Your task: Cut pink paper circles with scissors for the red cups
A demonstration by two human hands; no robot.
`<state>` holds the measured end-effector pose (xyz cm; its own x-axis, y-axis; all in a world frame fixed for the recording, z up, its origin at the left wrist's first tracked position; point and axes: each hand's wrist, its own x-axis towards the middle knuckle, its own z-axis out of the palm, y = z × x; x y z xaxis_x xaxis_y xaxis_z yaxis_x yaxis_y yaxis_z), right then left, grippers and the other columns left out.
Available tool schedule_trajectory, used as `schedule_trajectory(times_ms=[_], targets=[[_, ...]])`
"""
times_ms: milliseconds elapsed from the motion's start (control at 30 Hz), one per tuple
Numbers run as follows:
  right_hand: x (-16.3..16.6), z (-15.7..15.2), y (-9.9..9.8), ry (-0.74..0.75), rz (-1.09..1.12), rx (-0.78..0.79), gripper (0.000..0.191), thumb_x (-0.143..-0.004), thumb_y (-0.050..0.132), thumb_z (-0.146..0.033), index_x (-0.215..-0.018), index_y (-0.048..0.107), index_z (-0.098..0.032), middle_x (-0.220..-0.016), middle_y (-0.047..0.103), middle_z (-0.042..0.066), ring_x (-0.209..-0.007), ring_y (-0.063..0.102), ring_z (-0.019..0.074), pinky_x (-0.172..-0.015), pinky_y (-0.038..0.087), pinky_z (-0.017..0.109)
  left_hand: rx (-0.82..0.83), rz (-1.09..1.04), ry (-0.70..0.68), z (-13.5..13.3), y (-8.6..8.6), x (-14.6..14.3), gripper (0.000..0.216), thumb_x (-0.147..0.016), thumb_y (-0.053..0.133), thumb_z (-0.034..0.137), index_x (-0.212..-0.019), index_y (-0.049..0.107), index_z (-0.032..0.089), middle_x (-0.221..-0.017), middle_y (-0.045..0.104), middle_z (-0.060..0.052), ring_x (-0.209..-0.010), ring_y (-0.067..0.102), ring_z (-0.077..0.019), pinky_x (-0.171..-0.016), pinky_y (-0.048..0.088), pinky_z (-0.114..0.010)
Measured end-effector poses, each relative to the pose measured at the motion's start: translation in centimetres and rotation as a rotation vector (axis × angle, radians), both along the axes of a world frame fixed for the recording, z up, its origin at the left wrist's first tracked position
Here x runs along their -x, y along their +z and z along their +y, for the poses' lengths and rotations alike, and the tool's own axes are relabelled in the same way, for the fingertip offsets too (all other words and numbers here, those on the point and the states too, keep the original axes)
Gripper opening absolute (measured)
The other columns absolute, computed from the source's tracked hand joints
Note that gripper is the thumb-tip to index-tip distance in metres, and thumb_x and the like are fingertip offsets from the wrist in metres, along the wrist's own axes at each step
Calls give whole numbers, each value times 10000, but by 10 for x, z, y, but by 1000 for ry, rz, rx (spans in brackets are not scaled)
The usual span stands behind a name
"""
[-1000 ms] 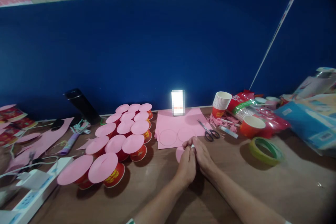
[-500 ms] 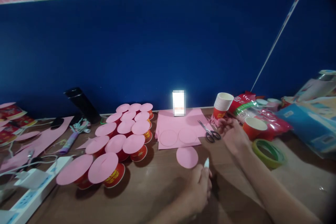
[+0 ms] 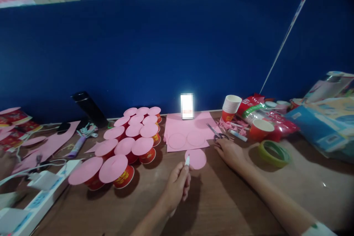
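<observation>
My left hand [image 3: 178, 182] is closed around a marker [image 3: 187, 160], whose white front end points up and away from me. Just beyond it a pink paper disc [image 3: 197, 158] lies on the table. My right hand [image 3: 229, 151] rests with fingers stretched over the dark handles of the scissors [image 3: 214, 131]; its fingertips are partly hidden, and no firm grip shows. Behind the disc lie pink sheets [image 3: 190, 123] with two drawn circles. A white and light-blue tube [image 3: 238, 135] lies near the right hand, beside pink paper scraps [image 3: 225, 124].
Several red paper cups topped with pink discs [image 3: 113, 168] stand to the left. A cup stack [image 3: 231, 107], a single cup [image 3: 261, 129] and green tape [image 3: 273, 153] are on the right. A lit phone [image 3: 187, 107] stands behind the sheets. A power strip [image 3: 41, 199] lies front left.
My right hand has moved left and down from the scraps to the scissors handles, and the light-blue tube now shows on the table. My left hand has moved left and up with the marker.
</observation>
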<state>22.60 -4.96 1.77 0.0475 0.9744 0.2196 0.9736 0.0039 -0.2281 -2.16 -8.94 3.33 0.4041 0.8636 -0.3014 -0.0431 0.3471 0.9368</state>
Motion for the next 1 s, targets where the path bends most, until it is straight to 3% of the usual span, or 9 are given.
schedule_trajectory(times_ms=[133, 267, 467, 667, 1000], targets=[[3, -1, -3, -22, -98, -41, 189, -843, 470, -290, -968, 571, -189, -1018, 600, 98, -906, 562, 211, -688, 394, 265, -3, 7, 80, 6, -1, 15, 365, -760, 478, 546, -869, 480, 197, -552, 371, 78, -368, 281, -37, -305, 208, -140], [4, -5, 3, 4, -75, -14, 189, -845, 463, -289, -953, 578, -187, -1019, 591, 97, -902, 562, 210, -704, 402, 271, -10, -5, 107, 9, 0, 16, 357, -764, 490, 527, -893, 488, 194, -560, 374, 77, -370, 287, -36, -307, 212, -144], [1, -12, 12, 34, -45, 49, 227, -824, 492, -288, -1021, 565, -202, -1071, 578, 89, -911, 563, 212, -689, 403, 267, -32, -58, 136, 15, 4, -4, 343, -770, 499, 496, -917, 483, 186, -575, 382, 76, -385, 289, -32, -322, 208, -142], [-3, -16, 16, 168, 31, 34, 245, -834, 467, -317, -1031, 571, -215, -1061, 584, 71, -913, 570, 197, -729, 418, 271, -129, -82, 203, 29, 6, -23, 309, -767, 521, 474, -874, 464, 190, -553, 362, 88, -367, 260, -29, -323, 205, -150], [12, -25, 39, 305, 54, 84, 295, -795, 491, -233, -1073, 585, -193, -1009, 642, 85, -896, 576, 214, -763, 397, 287, -347, -69, 204, 57, -14, -49, 264, -805, 492, 445, -844, 508, 184, -520, 337, 83, -408, 287, -50, -382, 252, -164]])
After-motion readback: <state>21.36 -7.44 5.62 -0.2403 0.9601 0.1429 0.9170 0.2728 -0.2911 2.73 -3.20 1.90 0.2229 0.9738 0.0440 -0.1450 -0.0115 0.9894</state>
